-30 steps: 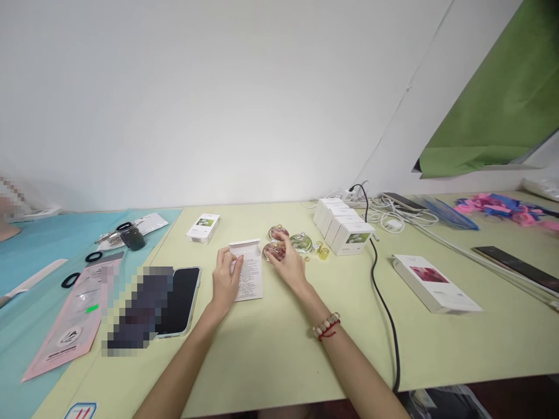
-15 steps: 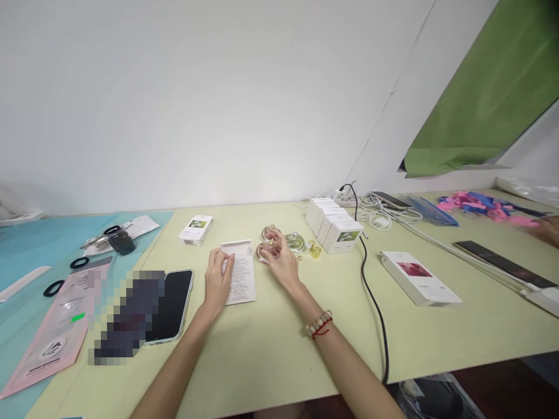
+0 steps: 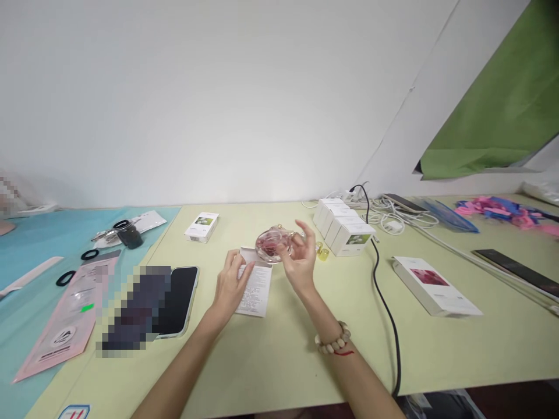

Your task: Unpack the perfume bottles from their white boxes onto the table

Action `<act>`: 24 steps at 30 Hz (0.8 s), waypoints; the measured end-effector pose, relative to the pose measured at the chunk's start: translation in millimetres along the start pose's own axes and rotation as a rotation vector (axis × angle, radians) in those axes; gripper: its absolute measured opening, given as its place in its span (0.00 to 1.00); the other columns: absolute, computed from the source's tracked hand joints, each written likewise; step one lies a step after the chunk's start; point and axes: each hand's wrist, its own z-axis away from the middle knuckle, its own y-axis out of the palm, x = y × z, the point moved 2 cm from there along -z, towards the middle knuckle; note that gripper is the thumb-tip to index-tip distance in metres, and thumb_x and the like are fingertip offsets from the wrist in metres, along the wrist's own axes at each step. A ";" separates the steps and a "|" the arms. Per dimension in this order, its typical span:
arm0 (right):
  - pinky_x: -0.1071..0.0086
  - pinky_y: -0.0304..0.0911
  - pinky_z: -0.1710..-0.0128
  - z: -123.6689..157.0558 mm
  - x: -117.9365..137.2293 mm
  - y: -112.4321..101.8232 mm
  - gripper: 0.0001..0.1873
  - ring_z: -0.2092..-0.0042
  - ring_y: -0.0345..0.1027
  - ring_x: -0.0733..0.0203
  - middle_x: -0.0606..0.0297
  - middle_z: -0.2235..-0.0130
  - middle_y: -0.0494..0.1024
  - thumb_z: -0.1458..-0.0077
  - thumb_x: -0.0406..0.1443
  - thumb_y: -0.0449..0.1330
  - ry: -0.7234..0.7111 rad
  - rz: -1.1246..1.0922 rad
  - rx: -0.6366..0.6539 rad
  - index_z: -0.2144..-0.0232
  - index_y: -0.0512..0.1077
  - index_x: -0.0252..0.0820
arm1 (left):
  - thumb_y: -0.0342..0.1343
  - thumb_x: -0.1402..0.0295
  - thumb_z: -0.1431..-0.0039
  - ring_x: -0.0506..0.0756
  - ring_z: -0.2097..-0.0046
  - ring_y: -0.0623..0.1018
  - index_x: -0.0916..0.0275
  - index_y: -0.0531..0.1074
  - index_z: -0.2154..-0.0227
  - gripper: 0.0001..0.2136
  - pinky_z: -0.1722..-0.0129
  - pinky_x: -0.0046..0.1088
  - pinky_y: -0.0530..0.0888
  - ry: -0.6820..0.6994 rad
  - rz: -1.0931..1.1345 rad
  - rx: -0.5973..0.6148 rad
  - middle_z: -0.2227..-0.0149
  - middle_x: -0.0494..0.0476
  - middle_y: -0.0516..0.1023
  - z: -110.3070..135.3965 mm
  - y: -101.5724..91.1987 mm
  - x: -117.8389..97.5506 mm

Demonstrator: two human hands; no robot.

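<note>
A flat white carton (image 3: 257, 291) with printed text lies on the table, its flap raised at the far end. Curled at the carton's left side, with the thumb on its printed face, is my left hand (image 3: 231, 285). My right hand (image 3: 300, 259) grips a round clear glass bottle (image 3: 271, 244) with a pinkish tint and a small gold neck, held just above the carton's far end. The right index finger sticks up off the bottle. Small yellow-gold caps (image 3: 322, 252) stand just beyond this hand, which hides whatever else is there.
Several white boxes (image 3: 345, 233) stand in a row at the back right. A small box (image 3: 201, 227) lies back left, and a box with a red picture (image 3: 432, 285) lies right. A black cable (image 3: 382, 297) crosses the table. Near my left arm lies a phone (image 3: 181, 299).
My right hand has lifted the pinkish glass bottle and brought it toward the carton. The left hand stays at the carton. The view has shifted slightly left.
</note>
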 end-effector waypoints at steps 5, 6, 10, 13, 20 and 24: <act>0.65 0.66 0.57 7.1 6.7 7.6 0.18 0.54 0.67 0.58 0.61 0.56 0.72 0.53 0.38 0.62 -0.077 0.204 0.138 0.57 0.67 0.46 | 0.51 0.58 0.44 0.52 0.62 0.74 0.61 0.62 0.70 0.11 0.70 0.25 0.71 0.138 -0.092 -0.085 0.56 0.57 0.65 5.0 2.4 3.3; 0.63 0.65 0.55 7.6 9.0 8.1 0.17 0.54 0.67 0.58 0.62 0.57 0.73 0.53 0.38 0.61 -0.094 0.253 0.158 0.58 0.67 0.46 | 0.52 0.59 0.44 0.52 0.62 0.74 0.61 0.62 0.69 0.10 0.72 0.24 0.71 0.175 -0.108 -0.111 0.55 0.58 0.64 6.3 4.0 4.6; 0.58 0.58 0.50 7.6 17.5 8.4 0.15 0.52 0.64 0.55 0.63 0.58 0.74 0.53 0.39 0.61 -0.155 0.443 0.184 0.60 0.69 0.47 | 0.52 0.65 0.43 0.54 0.59 0.75 0.60 0.60 0.64 0.08 0.74 0.24 0.71 0.328 -0.104 -0.237 0.51 0.61 0.63 8.5 10.1 12.0; 0.59 0.57 0.52 7.8 18.9 10.4 0.13 0.55 0.66 0.56 0.64 0.60 0.75 0.51 0.39 0.60 -0.199 0.488 0.228 0.61 0.69 0.47 | 0.53 0.66 0.44 0.53 0.58 0.75 0.56 0.54 0.57 0.15 0.68 0.29 0.74 0.409 -0.043 -0.268 0.50 0.61 0.61 6.0 13.7 18.5; 0.60 0.52 0.51 11.6 15.3 17.8 0.14 0.57 0.67 0.58 0.66 0.61 0.76 0.52 0.40 0.61 -0.311 0.543 0.364 0.61 0.68 0.47 | 0.55 0.72 0.46 0.55 0.46 0.66 0.54 0.46 0.52 0.25 0.56 0.36 0.72 0.452 0.158 -0.234 0.48 0.63 0.57 2.4 15.4 25.9; 0.59 0.50 0.51 10.3 11.7 16.7 0.16 0.59 0.67 0.58 0.67 0.63 0.76 0.55 0.41 0.63 -0.315 0.584 0.345 0.62 0.69 0.47 | 0.55 0.69 0.46 0.56 0.47 0.66 0.58 0.48 0.49 0.25 0.53 0.38 0.70 0.364 0.119 -0.160 0.50 0.64 0.60 1.8 13.9 25.0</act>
